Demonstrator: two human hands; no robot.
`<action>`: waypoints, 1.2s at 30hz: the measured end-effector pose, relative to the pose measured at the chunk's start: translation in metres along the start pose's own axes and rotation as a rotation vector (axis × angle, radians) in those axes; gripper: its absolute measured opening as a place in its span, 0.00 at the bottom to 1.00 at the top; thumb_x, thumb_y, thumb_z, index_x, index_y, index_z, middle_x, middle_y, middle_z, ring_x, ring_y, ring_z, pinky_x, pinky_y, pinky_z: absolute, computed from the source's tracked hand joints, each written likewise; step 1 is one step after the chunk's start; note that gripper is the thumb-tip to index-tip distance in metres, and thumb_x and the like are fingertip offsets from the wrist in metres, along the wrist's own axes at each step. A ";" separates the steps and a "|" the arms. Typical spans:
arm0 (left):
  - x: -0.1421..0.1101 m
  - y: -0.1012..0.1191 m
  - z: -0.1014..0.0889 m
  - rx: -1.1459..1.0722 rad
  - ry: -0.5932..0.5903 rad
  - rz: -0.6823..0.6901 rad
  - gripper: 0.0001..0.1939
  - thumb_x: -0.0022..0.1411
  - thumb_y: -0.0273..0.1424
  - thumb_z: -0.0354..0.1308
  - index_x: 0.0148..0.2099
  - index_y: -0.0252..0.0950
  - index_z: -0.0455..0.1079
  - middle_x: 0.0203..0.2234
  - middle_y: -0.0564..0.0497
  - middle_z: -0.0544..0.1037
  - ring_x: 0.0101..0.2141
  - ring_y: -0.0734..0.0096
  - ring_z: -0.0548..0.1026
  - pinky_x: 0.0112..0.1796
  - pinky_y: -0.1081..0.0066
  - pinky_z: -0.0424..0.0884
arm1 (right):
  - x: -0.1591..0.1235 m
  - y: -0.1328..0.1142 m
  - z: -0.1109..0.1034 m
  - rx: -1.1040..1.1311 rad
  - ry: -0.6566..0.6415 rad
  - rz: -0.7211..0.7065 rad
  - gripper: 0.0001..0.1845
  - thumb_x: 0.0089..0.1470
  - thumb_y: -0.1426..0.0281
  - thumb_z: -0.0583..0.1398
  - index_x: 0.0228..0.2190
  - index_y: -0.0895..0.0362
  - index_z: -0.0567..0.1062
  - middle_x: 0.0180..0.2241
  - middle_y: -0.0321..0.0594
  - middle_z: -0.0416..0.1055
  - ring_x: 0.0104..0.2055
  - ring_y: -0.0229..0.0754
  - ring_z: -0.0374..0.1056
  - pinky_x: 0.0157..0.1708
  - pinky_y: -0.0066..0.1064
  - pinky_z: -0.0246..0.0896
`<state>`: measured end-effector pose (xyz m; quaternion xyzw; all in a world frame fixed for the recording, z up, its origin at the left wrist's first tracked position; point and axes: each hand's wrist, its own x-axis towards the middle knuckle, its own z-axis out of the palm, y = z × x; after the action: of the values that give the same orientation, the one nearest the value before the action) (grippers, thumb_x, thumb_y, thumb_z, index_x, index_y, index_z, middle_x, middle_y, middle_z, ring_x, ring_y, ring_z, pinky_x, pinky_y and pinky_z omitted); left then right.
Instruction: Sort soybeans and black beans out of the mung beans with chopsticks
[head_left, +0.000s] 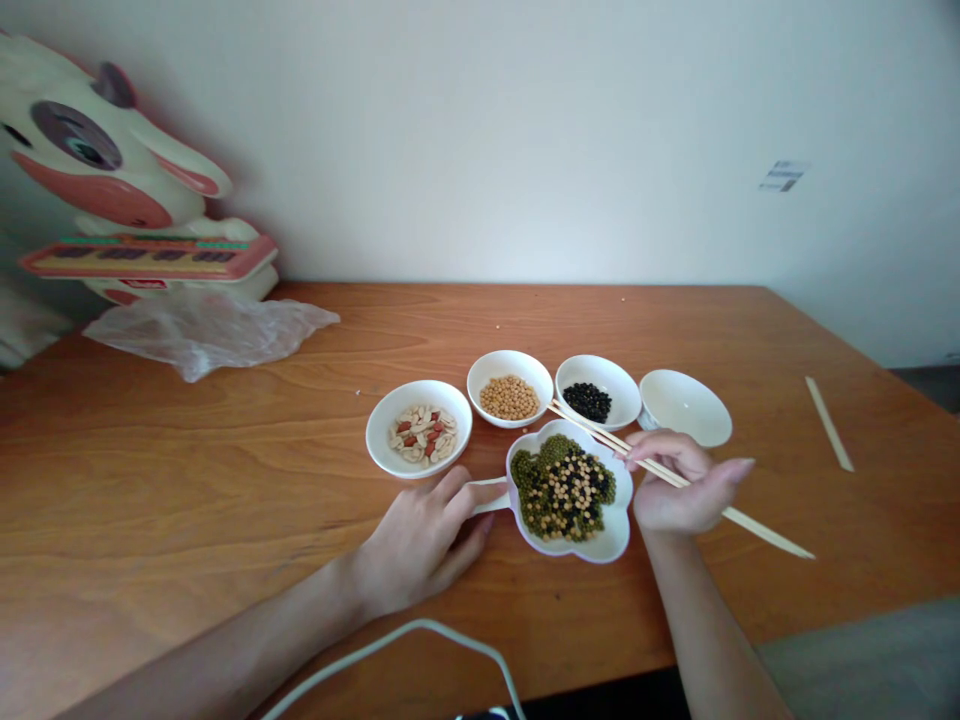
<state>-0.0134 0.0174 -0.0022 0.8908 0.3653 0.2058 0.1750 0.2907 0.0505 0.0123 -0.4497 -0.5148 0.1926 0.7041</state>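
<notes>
Left hand (420, 545) grips the handle (500, 500) of a smooth, scalloped dish (619, 535) of small mottled beans (566, 490); right hand (679, 490) holds slender wooden chopsticks (604, 434) slanting across the dish's far edge. Four round white bowls (686, 410) curve beyond the dish.

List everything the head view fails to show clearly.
In the head view:
- Handle of the scalloped dish: its end is hidden by the left hand.
- Cow toy: partly cut off by the left edge.
- Printed label: too small and blurred to read.
- White cable: both ends cut off by the bottom edge.
</notes>
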 end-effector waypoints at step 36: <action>0.002 0.001 0.002 0.055 0.000 0.008 0.23 0.74 0.27 0.54 0.68 0.44 0.62 0.46 0.47 0.76 0.40 0.59 0.81 0.39 0.58 0.83 | 0.005 -0.030 -0.014 -0.032 -0.060 -0.075 0.43 0.70 0.43 0.45 0.17 0.52 0.80 0.15 0.42 0.70 0.20 0.45 0.65 0.24 0.39 0.57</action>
<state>-0.0104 0.0173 -0.0031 0.8968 0.3672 0.1965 0.1495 0.2996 0.0330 0.0390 -0.4356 -0.5549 0.1711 0.6878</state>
